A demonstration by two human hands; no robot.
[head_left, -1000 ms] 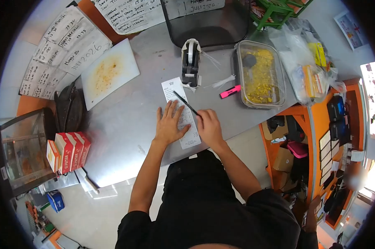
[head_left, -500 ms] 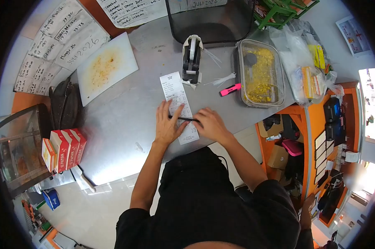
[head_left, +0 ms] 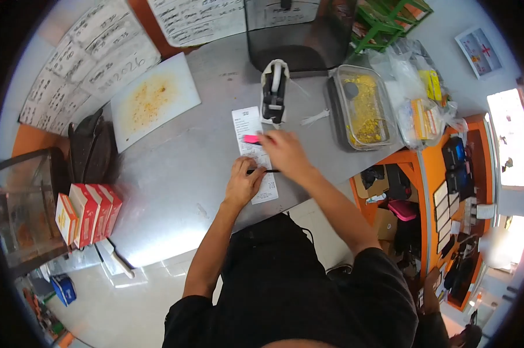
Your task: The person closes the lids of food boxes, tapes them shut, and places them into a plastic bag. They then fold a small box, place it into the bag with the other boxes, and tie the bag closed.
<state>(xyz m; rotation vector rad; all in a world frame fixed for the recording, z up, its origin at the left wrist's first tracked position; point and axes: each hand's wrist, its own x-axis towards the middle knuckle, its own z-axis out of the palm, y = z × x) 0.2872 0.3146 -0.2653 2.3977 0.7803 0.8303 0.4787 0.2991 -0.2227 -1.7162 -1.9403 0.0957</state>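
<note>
A long white receipt (head_left: 250, 131) lies on the grey metal counter (head_left: 181, 168). My left hand (head_left: 243, 184) rests on its lower part, fingers curled around a thin black pen (head_left: 263, 171) that lies across the paper. Above the receipt's middle, my right hand (head_left: 282, 151) holds a pink highlighter (head_left: 251, 138) whose tip points left. A black and white tape dispenser (head_left: 273, 93) stands just beyond the receipt's top end.
A stained white cutting board (head_left: 152, 98) lies at the left. A clear tray of yellow crumbs (head_left: 366, 107) and plastic bags (head_left: 418, 98) sit right. A black mesh bin (head_left: 297, 32) stands at the back, red boxes (head_left: 91, 211) near the left edge. Handwritten sheets (head_left: 94, 64) hang behind.
My right hand let go of the pen, reached right for the pink highlighter and now holds it over the receipt. My left hand curled onto the pen.
</note>
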